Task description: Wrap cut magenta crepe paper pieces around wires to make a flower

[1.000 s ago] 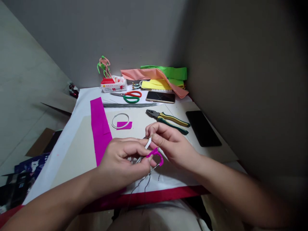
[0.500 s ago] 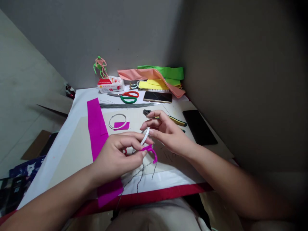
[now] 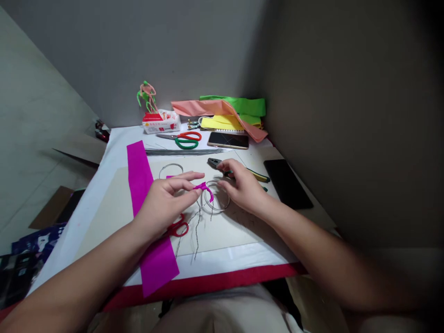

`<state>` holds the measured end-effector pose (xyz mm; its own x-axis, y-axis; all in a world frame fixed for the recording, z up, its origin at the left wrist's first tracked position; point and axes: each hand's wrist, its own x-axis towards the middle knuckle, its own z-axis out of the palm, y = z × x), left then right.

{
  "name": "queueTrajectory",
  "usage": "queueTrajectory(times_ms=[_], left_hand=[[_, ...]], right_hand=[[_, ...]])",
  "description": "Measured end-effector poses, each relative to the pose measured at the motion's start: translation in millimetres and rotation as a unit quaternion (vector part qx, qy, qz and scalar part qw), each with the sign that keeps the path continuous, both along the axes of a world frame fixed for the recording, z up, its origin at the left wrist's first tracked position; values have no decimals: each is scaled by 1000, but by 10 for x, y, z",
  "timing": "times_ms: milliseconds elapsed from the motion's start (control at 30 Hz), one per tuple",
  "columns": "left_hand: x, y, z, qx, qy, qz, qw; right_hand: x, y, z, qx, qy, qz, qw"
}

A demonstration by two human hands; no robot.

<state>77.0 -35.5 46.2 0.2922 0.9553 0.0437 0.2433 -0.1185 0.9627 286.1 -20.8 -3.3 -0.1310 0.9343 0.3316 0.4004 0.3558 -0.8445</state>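
Between the thumb and fingers of my left hand (image 3: 169,199) is a small wire piece wrapped in magenta paper (image 3: 209,192), with dark twisted wires (image 3: 197,226) hanging from it. My right hand (image 3: 243,185) has its fingers curved and apart, with nothing seen between them. Beside its fingertips lies a pale ring (image 3: 227,203), flat on the grey board (image 3: 222,236). Red-handled scissors (image 3: 178,229) lie under my left wrist, partly hidden. Pliers (image 3: 258,175) with yellow and black handles rest behind my right hand.
A long magenta paper strip (image 3: 157,268) runs down the left. Another ring (image 3: 171,165), thin wires (image 3: 183,151), larger scissors (image 3: 187,138), a phone (image 3: 228,140), a tissue pack (image 3: 161,122) and coloured paper (image 3: 208,107) lie farther back. A black slab (image 3: 287,183) is at right.
The pale ring has left my hands and now lies on the board. My left hand has moved up with the magenta piece, uncovering the red scissors. My right fingers have drawn back from the ring.
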Motion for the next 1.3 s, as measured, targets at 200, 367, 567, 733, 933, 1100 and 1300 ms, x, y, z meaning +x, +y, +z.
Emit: queueTrajectory(times_ms=[200,367,567,733,933,1100,1300], left_hand=[[34,10,-26,-176,-140,10,974],[55,0,60,-258,-205,26,944],[17,3,104,-288,-227,20,930],[15,-78,148,-293,-213,6,932],[19,-172,161,-229,-153,-34,961],[5,-171,128,-172,-70,-58,981],[43,-166,182,-80,4,-88,993]], right_hand=[[-113,-197,223,-217,344,162,899],[-192,-273,225,-247,377,203,869],[-178,-311,230,-112,246,114,956],[-204,-375,295,-10,196,67,978],[-265,-424,309,28,196,-7,980],[-265,-440,337,59,130,-35,989],[-213,-399,335,85,56,-64,993]])
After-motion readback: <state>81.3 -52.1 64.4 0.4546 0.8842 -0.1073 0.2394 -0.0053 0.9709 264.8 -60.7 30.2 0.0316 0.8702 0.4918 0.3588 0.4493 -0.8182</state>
